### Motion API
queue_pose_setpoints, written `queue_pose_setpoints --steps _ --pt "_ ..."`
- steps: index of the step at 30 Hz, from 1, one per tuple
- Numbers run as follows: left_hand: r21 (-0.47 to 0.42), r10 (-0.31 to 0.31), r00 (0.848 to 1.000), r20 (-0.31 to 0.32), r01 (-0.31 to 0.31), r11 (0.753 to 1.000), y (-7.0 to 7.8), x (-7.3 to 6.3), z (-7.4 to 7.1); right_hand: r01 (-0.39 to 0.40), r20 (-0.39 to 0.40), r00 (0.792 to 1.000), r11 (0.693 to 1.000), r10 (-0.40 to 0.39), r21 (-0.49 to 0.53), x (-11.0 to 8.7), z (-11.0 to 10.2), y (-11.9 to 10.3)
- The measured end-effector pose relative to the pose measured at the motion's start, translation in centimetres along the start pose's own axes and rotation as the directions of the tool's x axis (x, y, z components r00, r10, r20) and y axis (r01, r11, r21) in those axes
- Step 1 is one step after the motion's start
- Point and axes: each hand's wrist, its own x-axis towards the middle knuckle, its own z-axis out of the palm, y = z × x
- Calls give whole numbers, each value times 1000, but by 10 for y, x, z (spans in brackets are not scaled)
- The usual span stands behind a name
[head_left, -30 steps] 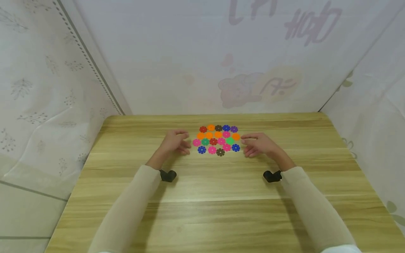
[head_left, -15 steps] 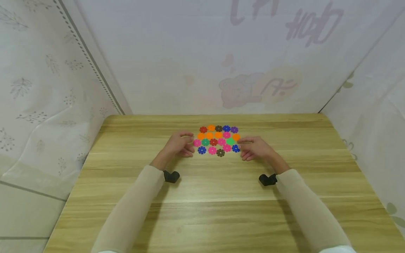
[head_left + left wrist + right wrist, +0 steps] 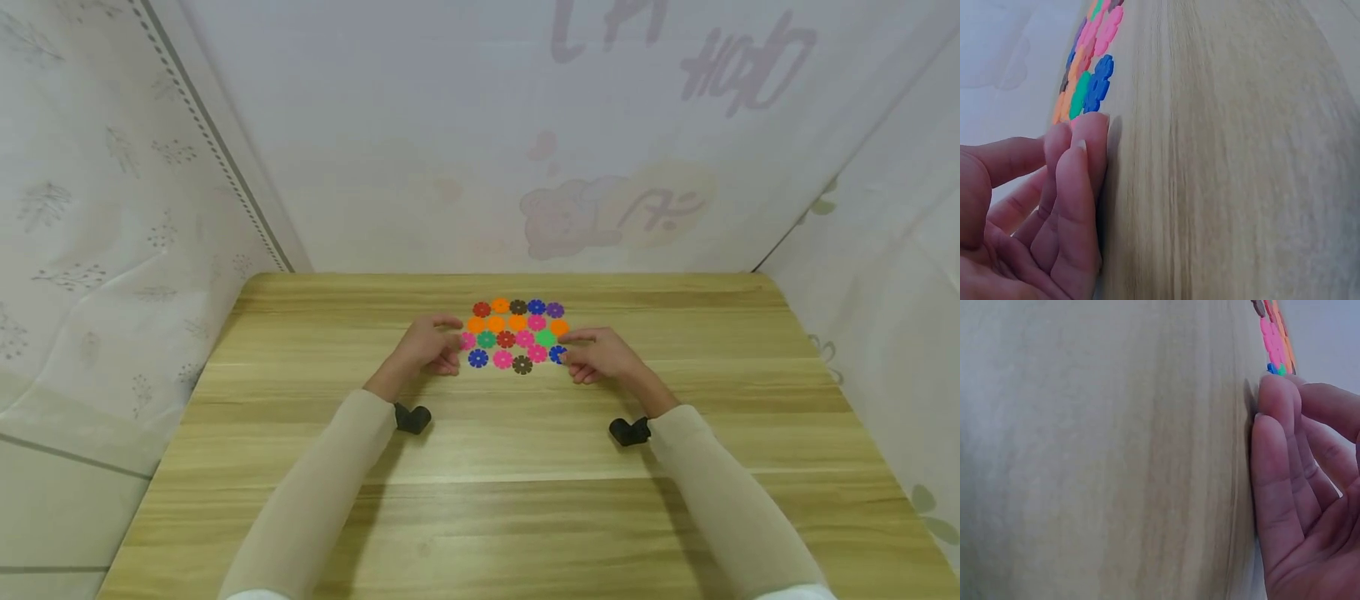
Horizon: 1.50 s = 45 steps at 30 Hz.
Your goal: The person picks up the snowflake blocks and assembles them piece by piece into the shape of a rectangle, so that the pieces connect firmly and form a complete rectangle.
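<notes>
Several flat, notched plastic snowflake discs lie close together in rough rows on the wooden table. At their left end my left hand (image 3: 427, 344) has its fingertips right at a pink disc (image 3: 468, 341), partly covering it. My right hand (image 3: 609, 354) is at the other end, its fingertips overlapping a blue disc (image 3: 557, 355) and reaching the edge of a light green disc (image 3: 546, 337). Both hands have relaxed, slightly bent fingers. In the left wrist view, a blue disc (image 3: 1099, 82) and a green disc (image 3: 1080, 95) lie just beyond the fingertips.
Wooden tabletop (image 3: 495, 517) spreads in front of the discs and to both sides. A printed pale curtain (image 3: 420, 150) hangs behind the table's far edge, with more patterned cloth at left and right. Black wrist mounts (image 3: 412, 418) stick out at both cuffs.
Both hands have moved inward toward the discs, the left one rightward and the right one leftward. Their fingertips now overlap the outer discs. The discs keep their arrangement.
</notes>
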Motion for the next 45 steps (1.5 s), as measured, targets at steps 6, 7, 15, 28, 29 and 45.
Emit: queue_pose_setpoints --steps 6,7,15,28,29,45 --pt "-8 -17 1000 -18 17 1000 4 -2 3 -8 -12 1000 999 8 -41 -2 4 -4" --pt "-8 -14 1000 -21 14 1000 4 -2 4 -7 -12 1000 999 6 -49 -2 4 -5" --pt "23 24 999 -46 -23 999 4 0 8 -3 -29 1000 996 1 -88 -1 7 -7" --pt "160 35 999 -8 -33 987 2 -1 5 -25 -8 1000 996 24 -87 1 8 -5" --pt "165 39 999 0 -38 985 1 -1 5 -31 -11 999 996 31 -80 1 8 -4" --pt "75 135 990 27 -137 988 -13 -4 0 -38 -23 999 996 37 -79 -4 4 -2"
